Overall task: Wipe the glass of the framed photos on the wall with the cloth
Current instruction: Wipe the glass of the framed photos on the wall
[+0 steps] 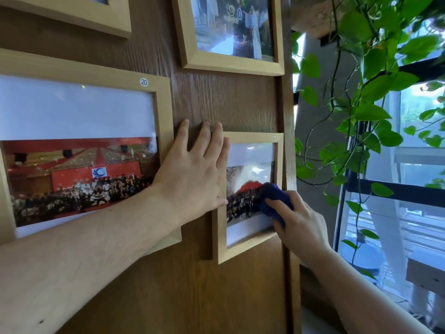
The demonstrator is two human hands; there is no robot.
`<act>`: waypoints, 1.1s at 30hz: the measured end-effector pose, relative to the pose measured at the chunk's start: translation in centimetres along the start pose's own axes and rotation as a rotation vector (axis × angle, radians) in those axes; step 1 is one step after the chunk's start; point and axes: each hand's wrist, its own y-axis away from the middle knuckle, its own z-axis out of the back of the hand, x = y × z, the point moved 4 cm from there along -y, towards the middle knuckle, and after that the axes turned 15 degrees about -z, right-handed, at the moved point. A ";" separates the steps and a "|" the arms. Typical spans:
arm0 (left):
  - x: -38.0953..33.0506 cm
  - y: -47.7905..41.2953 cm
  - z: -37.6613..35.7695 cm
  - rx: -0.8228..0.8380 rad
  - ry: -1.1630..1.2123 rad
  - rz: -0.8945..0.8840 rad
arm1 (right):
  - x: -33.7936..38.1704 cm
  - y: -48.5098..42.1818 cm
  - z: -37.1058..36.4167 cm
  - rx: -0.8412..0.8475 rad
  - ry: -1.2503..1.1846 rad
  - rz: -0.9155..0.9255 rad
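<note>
A small light-wood framed photo hangs low on the brown wood wall. My right hand grips a bunched dark blue cloth and presses it on the lower right of that photo's glass. My left hand lies flat with fingers spread on the wall, over the small frame's left edge. A large framed group photo marked 20 hangs to the left. Another framed photo hangs above, and a further frame's corner shows at the top left.
The wood panel's right edge stands just right of the small frame. Beyond it, trailing green vine leaves hang in front of a bright window with black rails.
</note>
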 end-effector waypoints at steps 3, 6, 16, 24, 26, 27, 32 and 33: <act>0.0 0.0 0.0 0.004 -0.004 -0.001 | 1.0 0.6 -0.2 0.022 -0.048 0.082; -0.1 -0.1 0.1 -0.001 -0.006 -0.007 | 3.3 2.2 -0.6 0.084 -0.117 0.248; -0.1 0.0 0.0 0.003 0.000 -0.002 | 1.4 2.6 -0.9 0.135 0.019 0.358; 0.0 0.0 0.4 0.015 0.009 -0.016 | -0.6 2.2 -0.7 0.151 0.093 0.083; 0.0 0.0 0.6 0.025 0.011 -0.031 | -0.4 1.4 0.2 0.124 0.062 0.094; 0.1 0.0 0.7 0.025 0.008 -0.038 | -0.2 0.7 0.8 0.100 0.051 0.105; 1.7 0.0 2.4 0.001 -0.001 -0.080 | 1.7 -4.7 5.6 -0.063 0.064 0.192; 2.2 -0.1 3.0 -0.014 -0.009 -0.081 | 2.2 -5.9 6.7 -0.099 0.076 0.217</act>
